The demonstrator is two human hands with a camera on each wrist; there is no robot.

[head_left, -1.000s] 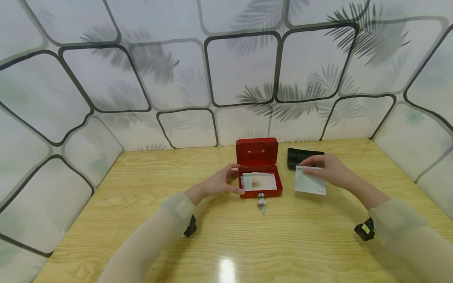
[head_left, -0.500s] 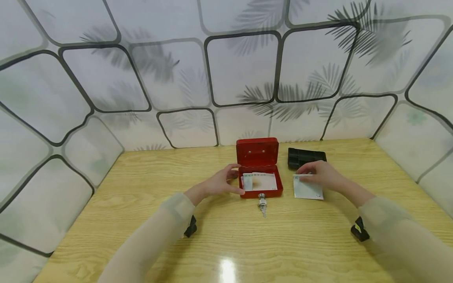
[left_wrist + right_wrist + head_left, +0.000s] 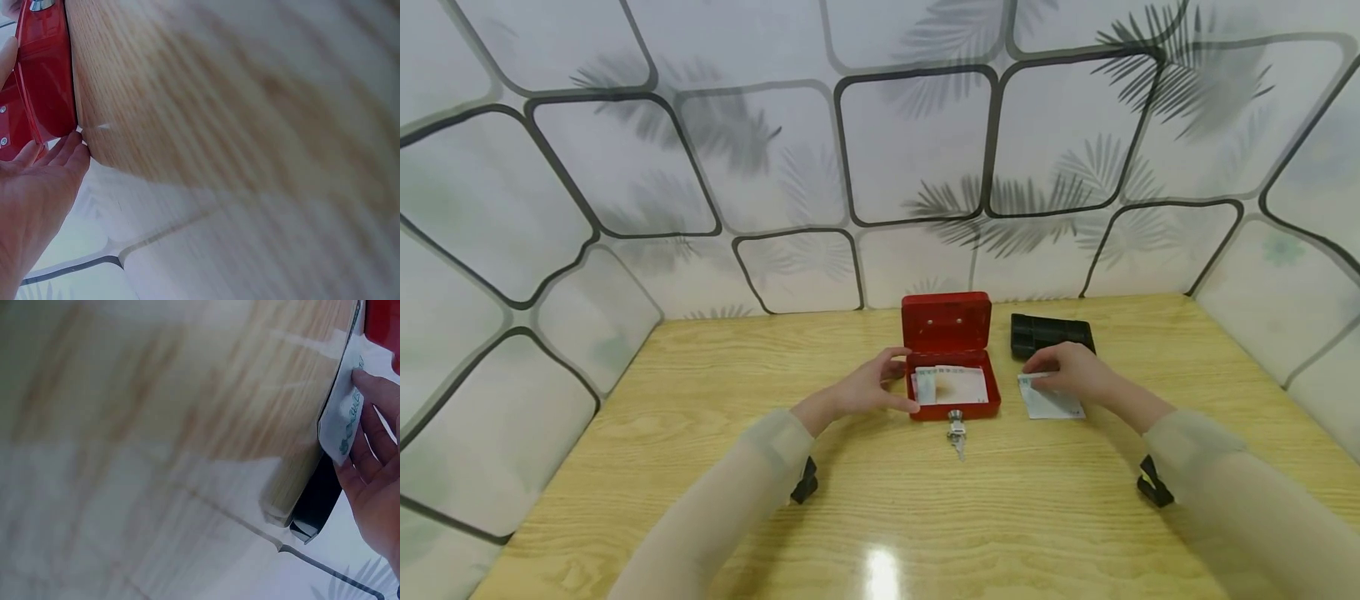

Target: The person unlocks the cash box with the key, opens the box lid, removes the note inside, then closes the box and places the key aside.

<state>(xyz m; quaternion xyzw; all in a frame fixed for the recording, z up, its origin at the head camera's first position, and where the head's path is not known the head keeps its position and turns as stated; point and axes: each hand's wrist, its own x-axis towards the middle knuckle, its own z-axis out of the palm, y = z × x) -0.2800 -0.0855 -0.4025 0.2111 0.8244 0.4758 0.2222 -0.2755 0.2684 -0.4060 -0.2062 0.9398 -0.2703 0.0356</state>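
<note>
An open red cash box (image 3: 994, 393), its lid raised, stands on the table with several banknotes (image 3: 961, 385) inside. My left hand (image 3: 868, 387) holds the box by its left side, thumb at the front corner and fingers toward the back; in the left wrist view the fingertips lie along the red wall. To the right of the box, my right hand (image 3: 1071, 371) pinches a pale banknote (image 3: 1052, 406) low at the tabletop. The right wrist view shows the thumb on the note's (image 3: 345, 419) printed face and the other fingers at its far edge.
A black wallet (image 3: 1045, 332) lies just behind my right hand. A key ring with keys (image 3: 957, 432) hangs from the lock at the box's front. A patterned curtain or wall covering (image 3: 917, 150) rises behind the wooden table (image 3: 880, 492).
My right hand has come down and slightly left with the banknote, from above the table to its surface. The left hand has stayed at the cash box.
</note>
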